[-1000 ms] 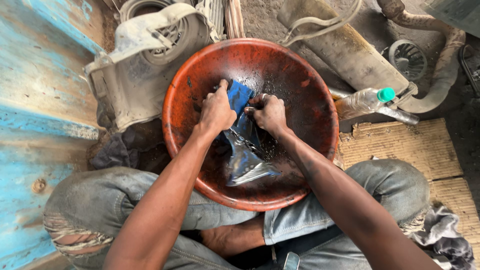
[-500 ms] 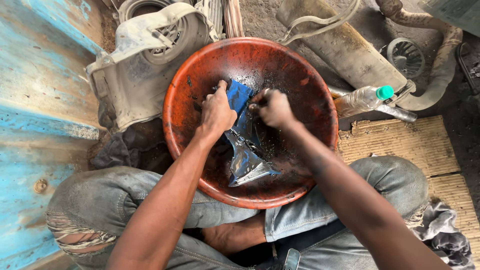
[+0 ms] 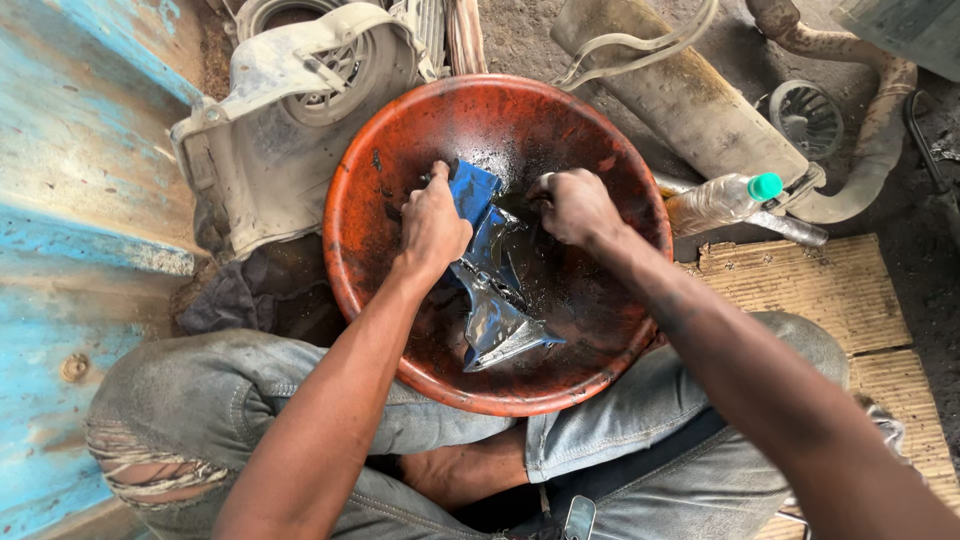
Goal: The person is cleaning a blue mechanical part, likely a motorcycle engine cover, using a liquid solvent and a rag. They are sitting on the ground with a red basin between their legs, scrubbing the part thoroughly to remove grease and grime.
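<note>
A wide red-orange basin (image 3: 380, 150) sits on the ground between my knees, its inside smeared with dark oily liquid. In it lies a blue and silver metal part (image 3: 492, 300), wet and shiny. My left hand (image 3: 432, 222) grips the blue upper end of that part. My right hand (image 3: 574, 205) is closed just to its right, over the dark liquid, on something small that I cannot make out.
A dirty white plastic fan housing (image 3: 290, 110) lies left of the basin. A clear bottle with a green cap (image 3: 722, 200) lies to the right, near a grey cylinder (image 3: 680, 95) and a hose (image 3: 870, 120). A blue wall (image 3: 70, 200) is on the left, cardboard (image 3: 810, 290) on the right.
My right hand has shifted slightly right and up, away from the blue part. My left hand stays on the part's upper end.
</note>
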